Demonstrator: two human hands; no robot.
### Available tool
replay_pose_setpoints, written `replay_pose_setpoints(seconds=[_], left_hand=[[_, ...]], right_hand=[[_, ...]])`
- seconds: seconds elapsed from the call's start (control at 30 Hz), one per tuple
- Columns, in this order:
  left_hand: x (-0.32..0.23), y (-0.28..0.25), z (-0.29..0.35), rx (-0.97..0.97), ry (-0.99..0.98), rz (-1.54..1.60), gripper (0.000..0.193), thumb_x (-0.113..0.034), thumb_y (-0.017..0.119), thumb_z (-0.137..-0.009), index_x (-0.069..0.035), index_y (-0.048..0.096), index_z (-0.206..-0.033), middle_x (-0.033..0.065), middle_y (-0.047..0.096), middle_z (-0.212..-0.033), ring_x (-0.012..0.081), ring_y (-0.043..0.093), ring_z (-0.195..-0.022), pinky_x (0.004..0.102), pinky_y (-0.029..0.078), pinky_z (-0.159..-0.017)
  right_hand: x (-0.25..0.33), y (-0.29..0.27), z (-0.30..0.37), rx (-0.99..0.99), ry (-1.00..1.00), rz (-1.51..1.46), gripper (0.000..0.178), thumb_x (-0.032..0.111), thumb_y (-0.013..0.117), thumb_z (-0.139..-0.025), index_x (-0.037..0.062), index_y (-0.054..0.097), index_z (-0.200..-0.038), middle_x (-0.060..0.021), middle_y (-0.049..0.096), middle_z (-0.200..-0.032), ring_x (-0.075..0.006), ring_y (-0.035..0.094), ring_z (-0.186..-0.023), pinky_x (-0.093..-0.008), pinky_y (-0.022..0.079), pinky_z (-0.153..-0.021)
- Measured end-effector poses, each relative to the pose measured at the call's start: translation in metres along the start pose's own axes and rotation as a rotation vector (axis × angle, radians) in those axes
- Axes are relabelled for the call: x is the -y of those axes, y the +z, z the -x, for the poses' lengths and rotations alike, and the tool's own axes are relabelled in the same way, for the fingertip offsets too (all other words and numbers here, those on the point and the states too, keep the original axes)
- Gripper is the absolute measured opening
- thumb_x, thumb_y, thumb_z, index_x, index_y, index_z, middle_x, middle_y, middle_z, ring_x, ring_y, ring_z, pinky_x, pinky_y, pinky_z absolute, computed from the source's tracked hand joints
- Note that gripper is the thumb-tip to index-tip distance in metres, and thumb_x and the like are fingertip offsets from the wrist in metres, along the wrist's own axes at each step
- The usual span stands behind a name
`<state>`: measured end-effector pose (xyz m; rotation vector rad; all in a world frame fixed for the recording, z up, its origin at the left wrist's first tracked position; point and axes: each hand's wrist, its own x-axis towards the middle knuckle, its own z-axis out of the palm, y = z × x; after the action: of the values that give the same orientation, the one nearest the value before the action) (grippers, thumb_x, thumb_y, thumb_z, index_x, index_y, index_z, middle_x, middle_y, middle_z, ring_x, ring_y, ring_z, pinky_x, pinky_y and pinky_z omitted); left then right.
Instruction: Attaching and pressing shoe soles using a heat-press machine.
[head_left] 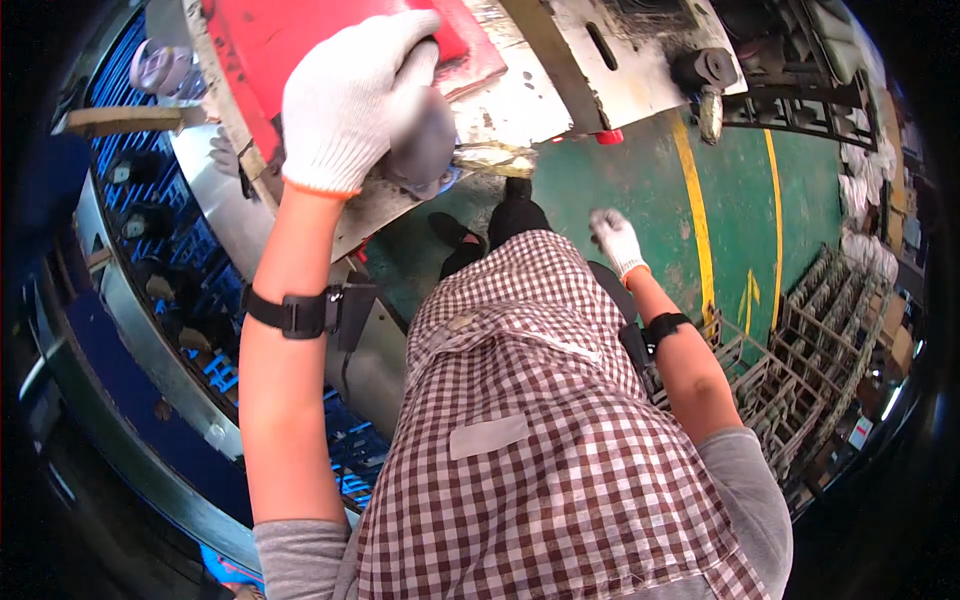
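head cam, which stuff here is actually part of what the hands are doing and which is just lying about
In use:
left hand, gloved, gripping a grey rounded part
shiny metal piece at that part's tip
red-topped machine bench

Lying about:
right hand, hanging free over the green floor
stacked wire racks
blue crates

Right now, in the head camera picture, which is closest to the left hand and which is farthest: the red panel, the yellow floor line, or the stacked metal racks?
From the left hand, in its white glove at the top:
1. Red panel, right under the glove, touching it.
2. Yellow floor line, off to the right on the green floor.
3. Stacked metal racks, farthest, at the lower right beyond the line.
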<state>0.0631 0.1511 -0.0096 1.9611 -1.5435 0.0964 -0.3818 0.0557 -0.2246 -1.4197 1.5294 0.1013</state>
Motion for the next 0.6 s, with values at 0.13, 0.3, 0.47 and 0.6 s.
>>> replay_pose_setpoints(seconds=[0.13, 0.3, 0.47, 0.6], left_hand=[[-0.003, 0.006, 0.0, 0.143, -0.207, 0.216, 0.027, -0.018, 0.076, -0.095, -0.008, 0.069, -0.119, 0.0045, 0.071, -0.084, 0.0109, 0.066, -0.073, 0.0269, 0.056, -0.074], [0.001, 0.011, -0.004, 0.166, -0.295, 0.393, 0.032, -0.017, 0.079, -0.09, -0.007, 0.067, -0.118, 0.002, 0.06, -0.075, 0.0091, 0.058, -0.067, 0.0265, 0.053, -0.069], [0.006, 0.015, 0.005, 0.162, -0.37, 0.43, 0.033, -0.014, 0.079, -0.09, -0.006, 0.068, -0.119, -0.0012, 0.06, -0.079, 0.0046, 0.055, -0.07, 0.0223, 0.052, -0.071], [0.003, 0.005, 0.004, 0.226, -0.398, 0.384, 0.034, -0.008, 0.076, -0.096, -0.002, 0.064, -0.128, -0.0017, 0.064, -0.093, 0.0038, 0.058, -0.083, 0.0198, 0.049, -0.077]], right_hand=[[-0.06, 0.002, -0.009, 0.137, 0.364, 0.013, 0.038, 0.031, 0.06, -0.1, 0.0059, 0.068, -0.128, -0.0074, 0.073, -0.096, -0.0216, 0.069, -0.073, -0.0387, 0.057, -0.06], [-0.14, 0.038, -0.053, 0.362, 0.386, 0.297, 0.037, 0.029, 0.055, -0.099, 0.0113, 0.073, -0.126, -0.0106, 0.077, -0.109, -0.0263, 0.075, -0.089, -0.0432, 0.061, -0.071], [-0.146, 0.106, -0.09, 0.548, 0.148, 0.496, 0.037, 0.032, 0.055, -0.1, 0.0076, 0.074, -0.119, -0.0114, 0.077, -0.108, -0.0288, 0.075, -0.089, -0.0452, 0.061, -0.072], [-0.184, 0.178, -0.129, 0.657, 0.185, 0.339, 0.032, 0.035, 0.057, -0.101, 0.0099, 0.076, -0.11, -0.0078, 0.077, -0.102, -0.0284, 0.075, -0.084, -0.0451, 0.062, -0.066]])
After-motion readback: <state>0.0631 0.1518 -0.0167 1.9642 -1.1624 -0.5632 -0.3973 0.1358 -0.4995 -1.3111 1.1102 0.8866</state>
